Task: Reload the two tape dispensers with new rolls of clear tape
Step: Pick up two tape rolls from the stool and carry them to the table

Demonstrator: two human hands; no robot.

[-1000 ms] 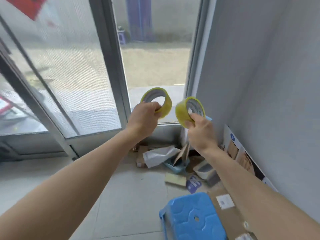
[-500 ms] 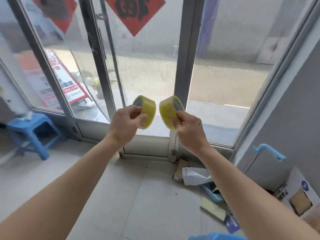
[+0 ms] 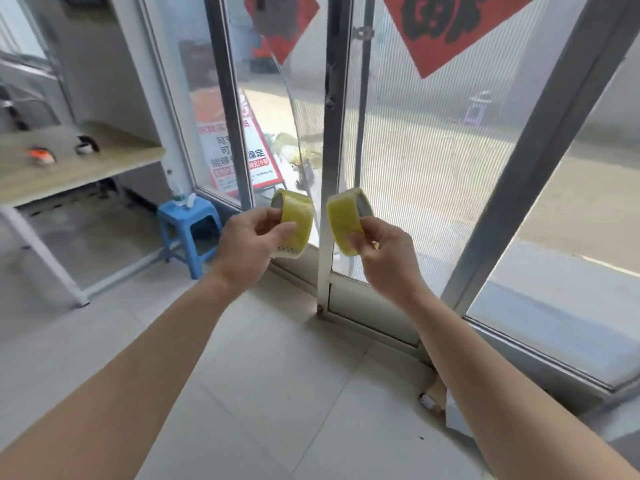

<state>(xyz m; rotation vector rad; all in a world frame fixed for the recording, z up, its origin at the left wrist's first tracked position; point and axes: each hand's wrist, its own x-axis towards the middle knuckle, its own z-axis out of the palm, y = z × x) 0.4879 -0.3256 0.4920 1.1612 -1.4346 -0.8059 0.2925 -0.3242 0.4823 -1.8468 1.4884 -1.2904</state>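
I hold two yellowish rolls of clear tape out in front of me at chest height. My left hand [image 3: 247,245] grips the left tape roll [image 3: 294,221] by its rim. My right hand [image 3: 388,252] pinches the right tape roll [image 3: 344,220] the same way. The rolls are a small gap apart, in front of the glass door. On the table [image 3: 86,168] at the far left lie two small objects, blurred: an orange tape dispenser [image 3: 41,155] and a black-and-white tape dispenser [image 3: 87,145].
A blue plastic stool [image 3: 188,226] with a white item on it stands beside the table leg. Glass doors with metal frames [image 3: 332,168] and red paper decorations fill the far side. Cardboard scraps [image 3: 434,393] lie on the tiled floor by the door sill.
My view has swung left: the corner clutter and grey wall have left the frame, and the table and blue stool have come in. Both hands still hold their rolls, side by side.
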